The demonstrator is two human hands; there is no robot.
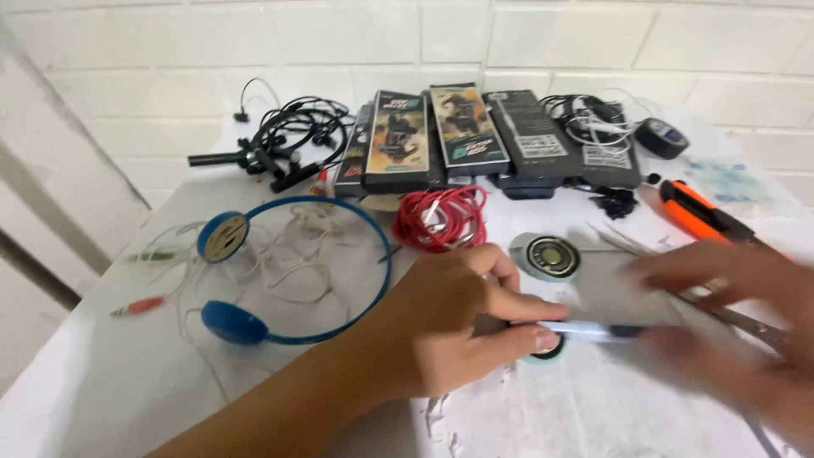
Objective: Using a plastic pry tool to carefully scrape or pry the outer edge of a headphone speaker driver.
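Head view: left hand (449,326) pinches a slim pale-blue tool (585,331), long axis sideways, just below the round speaker disc (551,256); blurred right hand (738,322) meets its far end, grip unclear.

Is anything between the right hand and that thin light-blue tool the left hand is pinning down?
Nothing visible. The right hand, blurred, is already at the far end of the thin light-blue tool, which the left hand presses against the white table.
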